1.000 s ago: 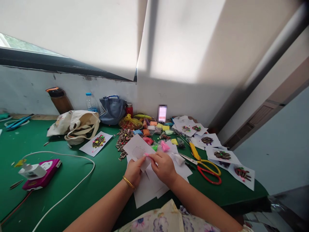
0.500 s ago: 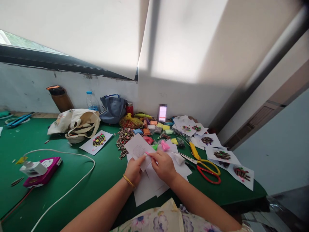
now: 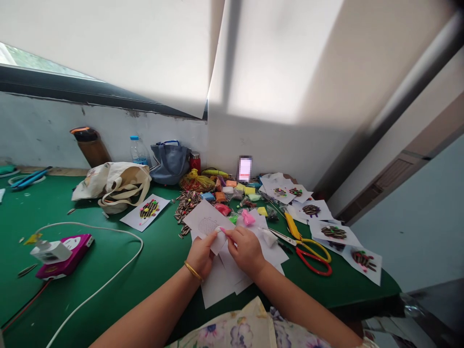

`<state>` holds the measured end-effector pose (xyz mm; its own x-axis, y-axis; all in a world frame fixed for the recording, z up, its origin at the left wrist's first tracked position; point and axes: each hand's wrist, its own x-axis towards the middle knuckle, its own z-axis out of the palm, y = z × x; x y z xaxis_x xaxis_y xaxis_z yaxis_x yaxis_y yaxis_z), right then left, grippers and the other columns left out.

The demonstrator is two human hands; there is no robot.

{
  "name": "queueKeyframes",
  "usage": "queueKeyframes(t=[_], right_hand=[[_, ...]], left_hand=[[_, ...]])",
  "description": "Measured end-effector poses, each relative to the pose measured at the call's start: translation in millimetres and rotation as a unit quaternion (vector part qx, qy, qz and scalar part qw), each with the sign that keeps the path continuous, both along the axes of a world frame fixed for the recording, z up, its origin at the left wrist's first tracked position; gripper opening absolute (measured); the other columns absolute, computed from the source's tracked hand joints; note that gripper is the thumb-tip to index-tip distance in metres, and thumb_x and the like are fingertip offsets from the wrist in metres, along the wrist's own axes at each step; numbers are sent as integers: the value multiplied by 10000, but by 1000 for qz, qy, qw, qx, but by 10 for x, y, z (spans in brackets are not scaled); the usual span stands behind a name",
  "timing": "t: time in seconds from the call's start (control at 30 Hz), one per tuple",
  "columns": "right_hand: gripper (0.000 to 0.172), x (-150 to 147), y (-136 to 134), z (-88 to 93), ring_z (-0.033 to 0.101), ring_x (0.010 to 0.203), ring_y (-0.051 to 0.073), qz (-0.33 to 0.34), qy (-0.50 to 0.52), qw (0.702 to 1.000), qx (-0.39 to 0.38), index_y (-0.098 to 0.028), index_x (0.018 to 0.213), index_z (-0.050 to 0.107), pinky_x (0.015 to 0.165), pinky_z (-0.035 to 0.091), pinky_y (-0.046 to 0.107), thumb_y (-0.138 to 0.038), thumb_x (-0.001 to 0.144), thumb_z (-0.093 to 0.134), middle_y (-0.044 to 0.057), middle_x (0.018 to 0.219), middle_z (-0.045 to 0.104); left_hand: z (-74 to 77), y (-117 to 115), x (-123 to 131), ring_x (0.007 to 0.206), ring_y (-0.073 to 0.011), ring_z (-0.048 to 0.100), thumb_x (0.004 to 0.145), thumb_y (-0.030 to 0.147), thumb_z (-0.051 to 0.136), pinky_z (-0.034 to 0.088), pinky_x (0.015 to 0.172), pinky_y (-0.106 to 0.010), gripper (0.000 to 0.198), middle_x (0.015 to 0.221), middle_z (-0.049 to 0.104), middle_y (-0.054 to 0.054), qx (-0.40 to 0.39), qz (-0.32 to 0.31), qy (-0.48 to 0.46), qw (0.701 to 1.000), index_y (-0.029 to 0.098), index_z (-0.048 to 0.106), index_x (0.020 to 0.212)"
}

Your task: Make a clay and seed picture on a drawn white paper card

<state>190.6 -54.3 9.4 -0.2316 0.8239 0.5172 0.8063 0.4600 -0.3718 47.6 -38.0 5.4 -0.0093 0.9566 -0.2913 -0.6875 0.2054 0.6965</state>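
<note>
I'm looking down at both hands, close together just over a pile of white sheets (image 3: 219, 290) on the green desk (image 3: 108, 261). My left hand (image 3: 200, 255) has thumb and fingers clamped on the near edge of a small card (image 3: 203, 221), tilting it up, I'd say so its printed pattern faces me. My right hand (image 3: 247, 249) is pinched nearly closed on what looks like a pink bit (image 3: 219, 230), right at the card's edge and touching the left fingertips. Scissors (image 3: 312, 255) lie right of that hand, seeds (image 3: 186, 205) and clay packets (image 3: 232, 192) just beyond both, probably kept within easy reach.
</note>
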Motion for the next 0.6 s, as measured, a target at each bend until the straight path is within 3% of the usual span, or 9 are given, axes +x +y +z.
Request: queueKeyframes(t=[0.23,0.47,0.6], right_hand=[[275,29,14,6,574,804,168,10,112,994,-8,-211,1109,629,750,449,281,-156,887,477,40,916,625],[302,20,38,-42,580,838,200,19,41,999,5,-242,1125,649,777,452,317,-160,872,507,47,883,632],[281,30,43,-35,578,834,188,19,79,997,6,-219,1102,643,763,454,299,-151,884,479,50,909,637]], left_hand=[[-9,3,-4,794,-178,699,701,93,736,567,664,-256,387,1049,725,-94,-14,-4,15,1000,153,666,1077],[0,0,11,824,-184,699,698,57,720,572,705,-265,405,1058,722,-99,4,-4,1,1000,146,657,1088],[12,-8,8,828,-188,699,702,56,715,572,690,-258,394,1063,721,-107,6,-15,6,1000,139,662,1083]])
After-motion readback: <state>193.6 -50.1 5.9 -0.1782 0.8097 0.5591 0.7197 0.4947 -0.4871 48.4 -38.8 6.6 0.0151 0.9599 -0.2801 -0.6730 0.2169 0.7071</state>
